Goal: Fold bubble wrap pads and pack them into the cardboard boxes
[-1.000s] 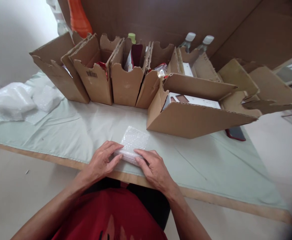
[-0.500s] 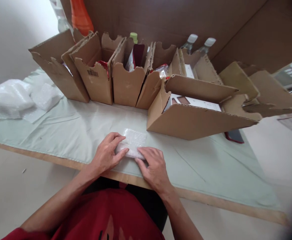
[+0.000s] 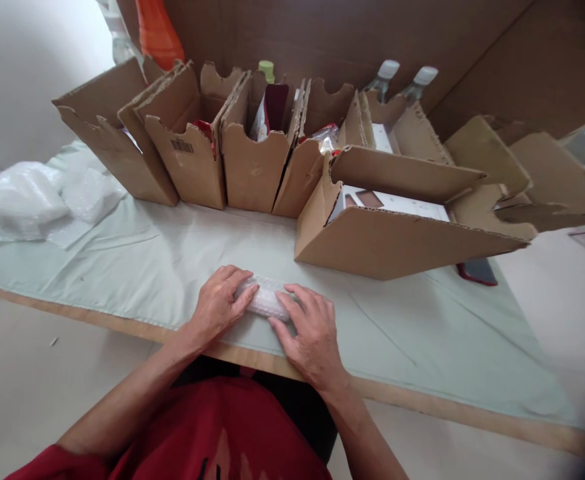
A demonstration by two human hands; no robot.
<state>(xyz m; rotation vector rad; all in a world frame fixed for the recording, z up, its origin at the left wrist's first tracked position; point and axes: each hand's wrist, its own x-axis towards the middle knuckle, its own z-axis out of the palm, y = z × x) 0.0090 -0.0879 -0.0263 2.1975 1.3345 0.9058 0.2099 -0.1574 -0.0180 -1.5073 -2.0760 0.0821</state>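
Note:
A small roll of clear bubble wrap (image 3: 267, 301) lies on the pale green cloth (image 3: 172, 267) near the table's front edge. Its left end is gripped by my left hand (image 3: 221, 301), thumb in front and fingers behind. My right hand (image 3: 313, 331) closes on the other end, with the thumb low at the front and the fingertips over the top. Whatever the wrap may contain cannot be made out.
Several cardboard boxes (image 3: 255, 173) with cut-open tops stand in a row behind my hands. A larger box (image 3: 397, 240) with a white carton (image 3: 397, 205) inside sits to the right. Bubble-wrap bundles (image 3: 32, 200) lie at the left; capped bottles (image 3: 381, 83) stand behind.
The flat flap of bubble wrap that stretched out beyond my fingers is now rolled up into the bundle. Both hands stay at its ends.

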